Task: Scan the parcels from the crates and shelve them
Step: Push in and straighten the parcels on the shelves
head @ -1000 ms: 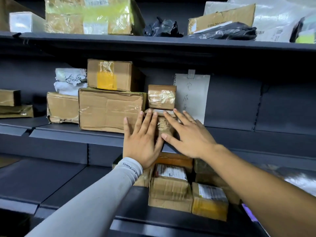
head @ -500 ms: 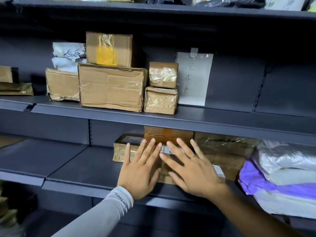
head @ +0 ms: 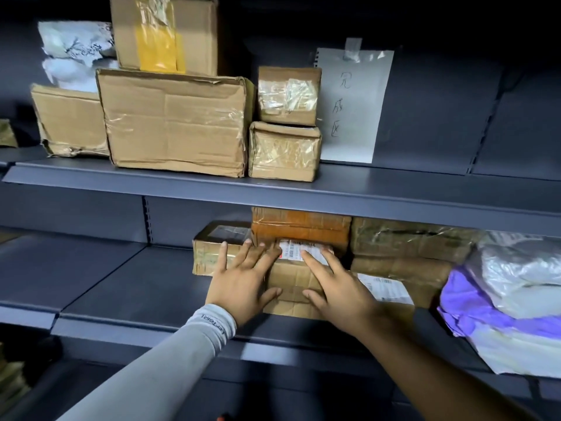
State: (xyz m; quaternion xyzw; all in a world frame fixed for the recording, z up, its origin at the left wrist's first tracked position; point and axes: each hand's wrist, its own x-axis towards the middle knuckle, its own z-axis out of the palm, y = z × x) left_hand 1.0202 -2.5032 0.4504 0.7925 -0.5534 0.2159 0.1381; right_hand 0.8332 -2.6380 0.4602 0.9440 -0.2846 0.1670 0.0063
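Since a second ago your hands have dropped from the upper shelf (head: pixel 303 196) to the lower shelf (head: pixel 145 296), leaving the two small taped boxes stacked beside the big carton (head: pixel 176 123). The view has tipped down with them.

Left to right: your left hand (head: pixel 243 284), in a grey sleeve, lies flat with fingers spread, reaching across the left edge of the front parcel (head: pixel 291 278) and onto the small box (head: pixel 212 247) behind it. The parcel sits on the lower shelf near its front lip, label (head: pixel 299 249) facing up, just ahead of an orange-taped box (head: pixel 300 223). Your right hand (head: pixel 337 287) presses flat on the parcel's right side, fingers extended over the label, thumb toward the near edge. Neither hand pinches anything. Further right: more brown parcels, then purple and white bags (head: pixel 510 287).

Judgement: shelving is well along, with both shelves holding parcels. This parcel looks placed and is being squared up. No scanner or crate is in view, so what remains cannot be counted.
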